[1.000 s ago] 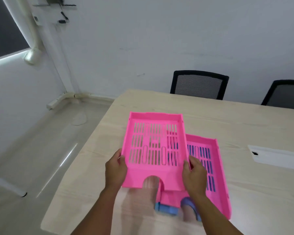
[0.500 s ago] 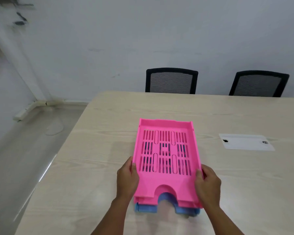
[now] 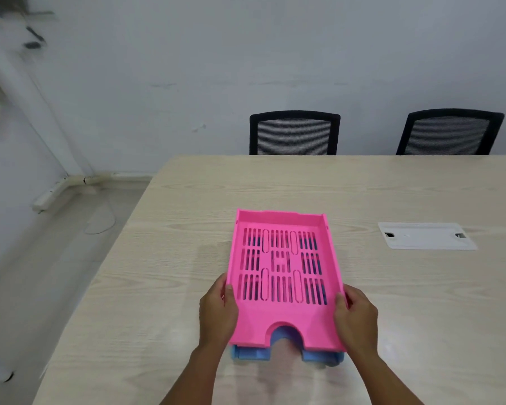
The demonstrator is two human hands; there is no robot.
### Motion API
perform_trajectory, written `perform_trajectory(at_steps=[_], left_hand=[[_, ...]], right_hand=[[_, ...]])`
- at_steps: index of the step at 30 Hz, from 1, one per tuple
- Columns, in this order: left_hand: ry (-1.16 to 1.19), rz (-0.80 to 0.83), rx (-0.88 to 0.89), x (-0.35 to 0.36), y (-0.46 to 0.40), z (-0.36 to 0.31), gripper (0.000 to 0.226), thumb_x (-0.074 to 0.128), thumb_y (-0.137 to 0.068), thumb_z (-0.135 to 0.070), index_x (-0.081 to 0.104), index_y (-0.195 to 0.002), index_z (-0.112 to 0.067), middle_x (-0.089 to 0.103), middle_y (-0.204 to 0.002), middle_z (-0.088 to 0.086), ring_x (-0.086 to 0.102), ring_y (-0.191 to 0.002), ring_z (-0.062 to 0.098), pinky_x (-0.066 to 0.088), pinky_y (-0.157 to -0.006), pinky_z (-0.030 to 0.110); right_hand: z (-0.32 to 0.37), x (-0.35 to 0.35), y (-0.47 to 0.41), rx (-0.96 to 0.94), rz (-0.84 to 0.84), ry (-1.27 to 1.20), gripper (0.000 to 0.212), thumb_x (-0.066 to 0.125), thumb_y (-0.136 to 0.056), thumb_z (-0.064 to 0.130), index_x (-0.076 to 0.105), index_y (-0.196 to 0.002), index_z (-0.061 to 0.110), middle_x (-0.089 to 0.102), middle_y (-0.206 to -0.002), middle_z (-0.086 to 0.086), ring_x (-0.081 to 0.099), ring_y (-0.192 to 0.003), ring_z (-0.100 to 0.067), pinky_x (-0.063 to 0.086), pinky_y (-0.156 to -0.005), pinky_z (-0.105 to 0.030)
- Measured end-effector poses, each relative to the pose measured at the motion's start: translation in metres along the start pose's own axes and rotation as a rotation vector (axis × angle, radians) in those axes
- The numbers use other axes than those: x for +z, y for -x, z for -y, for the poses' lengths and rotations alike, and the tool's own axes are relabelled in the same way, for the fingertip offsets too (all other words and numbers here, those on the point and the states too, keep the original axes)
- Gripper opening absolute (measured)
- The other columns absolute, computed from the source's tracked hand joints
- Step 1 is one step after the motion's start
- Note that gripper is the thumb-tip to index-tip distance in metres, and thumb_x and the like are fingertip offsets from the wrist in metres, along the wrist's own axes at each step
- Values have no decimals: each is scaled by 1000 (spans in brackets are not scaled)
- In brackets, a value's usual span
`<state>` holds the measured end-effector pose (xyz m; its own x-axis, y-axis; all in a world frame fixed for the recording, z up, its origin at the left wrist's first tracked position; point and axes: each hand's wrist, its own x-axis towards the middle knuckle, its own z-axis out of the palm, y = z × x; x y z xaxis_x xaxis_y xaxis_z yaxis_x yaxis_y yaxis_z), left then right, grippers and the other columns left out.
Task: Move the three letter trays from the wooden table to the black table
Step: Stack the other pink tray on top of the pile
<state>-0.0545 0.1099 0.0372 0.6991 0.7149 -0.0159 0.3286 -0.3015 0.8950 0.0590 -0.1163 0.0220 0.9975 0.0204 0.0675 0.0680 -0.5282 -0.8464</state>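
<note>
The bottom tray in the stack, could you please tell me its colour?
Blue, seen best in the head view.

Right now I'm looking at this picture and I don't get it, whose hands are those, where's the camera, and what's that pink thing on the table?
There is no machine here. The picture comes from a camera worn on a person's head, looking forward and down, so the two arms reaching in from the bottom are that person's own.

The left hand and the right hand grip the two long sides of a pink letter tray, a flat slotted plastic tray for papers. It sits on top of a stack: a blue tray peeks out underneath at the near edge.

The stack is on a pale wooden table. Further right, a white rectangular cover plate sits in the tabletop. Two black mesh chairs stand at the far side, against a plain wall.
</note>
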Motion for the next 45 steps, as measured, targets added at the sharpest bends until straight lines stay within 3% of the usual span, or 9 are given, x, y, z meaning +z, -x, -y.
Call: perform_trajectory(at_steps=[7,18,22,26,28,34,39,45], left_hand=[[-5,6,-13,7,-2,-5,30,42,-104,-15,63,-124,-15,62,-89,-23,63,-83,-1,50,-66,17],[-19,28,-23,9,-1,-7,29,41,-104,-17,62,-125,-16,61,-90,-24,62,-84,-3,50,-67,17],[-14,28,-29,5,0,-4,29,43,-104,-18,61,-127,-15,60,-91,-23,61,-84,-3,49,-67,16],[-6,34,-49,6,-3,-4,28,42,-104,-19,58,-127,-16,63,-96,-10,61,-84,1,53,-72,24],[4,37,-61,8,-4,-5,27,41,-104,-20,57,-126,-16,63,-99,-5,65,-87,10,57,-77,32],[29,71,-91,9,-7,-1,24,42,-103,-23,56,-123,-20,66,-110,1,66,-98,21,59,-86,45],[48,78,-158,1,-18,4,15,53,-97,-13,63,-107,-17,67,-99,-4,65,-97,20,56,-78,37],[63,150,-215,2,-26,8,9,51,-98,-21,59,-100,-17,66,-98,1,65,-91,24,51,-67,32]], right_hand=[[6,-9,-6,-27,-8,3,18,53,-94,4,70,-95,9,64,-82,-1,59,-75,-12,43,-69,-26],[0,-12,-8,-2,2,15,19,53,-94,7,71,-98,9,66,-87,-5,63,-80,-21,54,-78,-40],[2,-10,-5,9,8,8,23,52,-95,7,70,-108,7,63,-90,-3,61,-84,-22,51,-80,-35],[5,-9,-6,25,29,-1,24,51,-95,8,69,-110,9,63,-92,-2,62,-86,-22,52,-80,-36],[6,-10,-8,46,51,-24,24,50,-95,8,68,-111,11,65,-93,-2,62,-86,-21,53,-80,-37],[3,-12,-10,81,79,-76,22,51,-98,14,69,-111,12,68,-95,0,63,-87,-16,48,-77,-30],[1,-15,-13,139,63,-121,21,52,-98,17,69,-108,12,69,-97,-3,64,-90,-18,48,-78,-31],[-2,-14,-17,199,78,-172,18,53,-97,19,69,-103,15,70,-96,0,65,-90,-17,48,-74,-31]])
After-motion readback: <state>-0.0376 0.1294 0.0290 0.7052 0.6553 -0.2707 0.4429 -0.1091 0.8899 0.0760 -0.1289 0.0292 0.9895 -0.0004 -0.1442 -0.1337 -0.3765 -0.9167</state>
